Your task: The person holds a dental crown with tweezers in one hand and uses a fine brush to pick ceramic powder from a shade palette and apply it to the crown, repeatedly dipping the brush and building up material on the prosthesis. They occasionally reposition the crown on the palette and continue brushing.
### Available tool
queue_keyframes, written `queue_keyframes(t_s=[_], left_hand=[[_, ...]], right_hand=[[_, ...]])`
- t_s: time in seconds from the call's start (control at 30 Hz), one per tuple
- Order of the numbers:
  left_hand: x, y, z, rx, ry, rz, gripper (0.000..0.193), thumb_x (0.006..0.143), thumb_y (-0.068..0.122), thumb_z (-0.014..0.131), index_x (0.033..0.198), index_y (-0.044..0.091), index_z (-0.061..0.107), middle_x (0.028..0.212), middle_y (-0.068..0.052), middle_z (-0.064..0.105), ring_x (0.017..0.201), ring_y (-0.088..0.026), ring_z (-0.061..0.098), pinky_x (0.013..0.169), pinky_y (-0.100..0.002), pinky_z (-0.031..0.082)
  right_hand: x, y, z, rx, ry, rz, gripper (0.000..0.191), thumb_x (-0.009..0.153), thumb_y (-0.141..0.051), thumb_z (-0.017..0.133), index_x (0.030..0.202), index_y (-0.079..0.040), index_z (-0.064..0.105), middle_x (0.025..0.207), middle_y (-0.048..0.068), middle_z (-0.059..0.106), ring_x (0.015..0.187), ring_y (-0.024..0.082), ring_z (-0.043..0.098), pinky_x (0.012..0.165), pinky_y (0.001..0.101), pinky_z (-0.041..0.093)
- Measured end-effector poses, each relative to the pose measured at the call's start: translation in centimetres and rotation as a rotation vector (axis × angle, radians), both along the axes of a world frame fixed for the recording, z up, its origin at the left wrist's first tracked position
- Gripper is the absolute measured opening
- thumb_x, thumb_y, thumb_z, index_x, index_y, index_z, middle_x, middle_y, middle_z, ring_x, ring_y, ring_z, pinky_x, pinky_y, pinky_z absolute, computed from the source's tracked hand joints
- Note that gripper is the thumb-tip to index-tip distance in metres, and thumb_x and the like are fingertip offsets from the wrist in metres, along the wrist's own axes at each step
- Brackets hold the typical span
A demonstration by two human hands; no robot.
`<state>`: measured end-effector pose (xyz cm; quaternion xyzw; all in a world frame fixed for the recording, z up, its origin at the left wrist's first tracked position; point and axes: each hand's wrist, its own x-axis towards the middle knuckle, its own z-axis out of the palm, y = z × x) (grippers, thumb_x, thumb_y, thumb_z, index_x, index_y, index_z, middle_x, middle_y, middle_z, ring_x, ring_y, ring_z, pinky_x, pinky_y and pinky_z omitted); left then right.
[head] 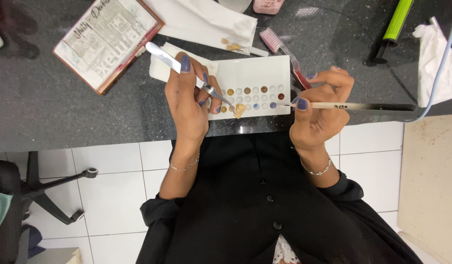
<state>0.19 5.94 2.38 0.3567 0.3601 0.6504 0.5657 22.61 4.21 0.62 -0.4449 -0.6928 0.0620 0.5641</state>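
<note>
Left hand (189,100) grip closed on tweezers (187,73) pinching a small tooth-shaped piece (240,110); right hand (316,110) grip closed on a brush (348,105) at the palette (257,68), near the counter (64,117) edge.

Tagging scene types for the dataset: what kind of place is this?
Probably a dental lab bench. The left hand holds metal tweezers gripping a small tooth-shaped piece; the right hand dips a fine brush into a white palette of colour wells on a dark speckled counter.

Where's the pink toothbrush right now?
In the head view, the pink toothbrush lies on the dark counter just beyond the white palette's far right corner, above the right hand holding the fine brush.
</note>
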Motion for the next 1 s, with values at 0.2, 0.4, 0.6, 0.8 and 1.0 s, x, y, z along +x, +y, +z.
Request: queue_keyframes(t_s=[0.2, 0.4, 0.6, 0.8, 1.0], left_hand=[[0.1, 0.0, -0.1, 0.017, 0.004, 0.004, 0.037, 0.115, 0.036, 0.042, 0.092, 0.007, 0.046, 0.066, 0.003, 0.029, 0.047, -0.01, 0.037, 0.042, -0.026, 0.031], [0.1, -0.4, -0.4, -0.004, 0.085, 0.059, 0.037, 0.115, 0.036, 0.042, 0.091, 0.008, 0.045, 0.066, 0.003, 0.031, 0.046, -0.007, 0.035, 0.041, -0.025, 0.031], [0.3, -0.5, 0.2, -0.081, 0.029, 0.087, 0.028, 0.112, 0.028, 0.048, 0.095, 0.005, 0.049, 0.073, -0.004, 0.047, 0.051, -0.008, 0.038, 0.043, -0.027, 0.035], [0.2, -0.9, -0.4, -0.038, 0.067, 0.095, 0.028, 0.114, 0.026, 0.045, 0.097, 0.004, 0.05, 0.069, -0.002, 0.044, 0.052, -0.009, 0.042, 0.046, -0.027, 0.037], [0.5, 0.0, -0.5, 0.063, 0.048, 0.158, 0.024, 0.111, 0.024, 0.047, 0.098, 0.004, 0.049, 0.081, -0.002, 0.047, 0.056, -0.008, 0.038, 0.046, -0.028, 0.041]], right_hand=[[0.2, 0.9, -0.9, 0.052, 0.027, 0.008, 0.029, 0.11, -0.031, 0.056, 0.095, -0.006, 0.06, 0.071, 0.004, 0.059, 0.103, 0.025, 0.058, 0.11, 0.0487, 0.039], [-0.5, -0.8, 1.0, 0.346, 0.354, 0.029, 0.029, 0.104, -0.039, 0.052, 0.112, -0.013, 0.06, 0.099, 0.009, 0.064, 0.1, 0.025, 0.062, 0.096, 0.0558, 0.047], [1.0, -2.0, 3.5, 0.202, -0.011, 0.126, 0.024, 0.101, -0.032, 0.052, 0.109, -0.013, 0.063, 0.097, 0.006, 0.067, 0.1, 0.024, 0.061, 0.098, 0.0532, 0.046], [-0.6, -2.6, 5.2, 0.185, -0.086, 0.193, 0.02, 0.099, -0.026, 0.052, 0.106, -0.014, 0.066, 0.094, 0.003, 0.07, 0.101, 0.023, 0.059, 0.1, 0.0505, 0.045], [0.3, 1.7, 4.9, 0.23, -0.033, 0.122, 0.025, 0.102, -0.02, 0.047, 0.101, -0.002, 0.065, 0.089, 0.011, 0.067, 0.097, 0.028, 0.059, 0.105, 0.0535, 0.044]])
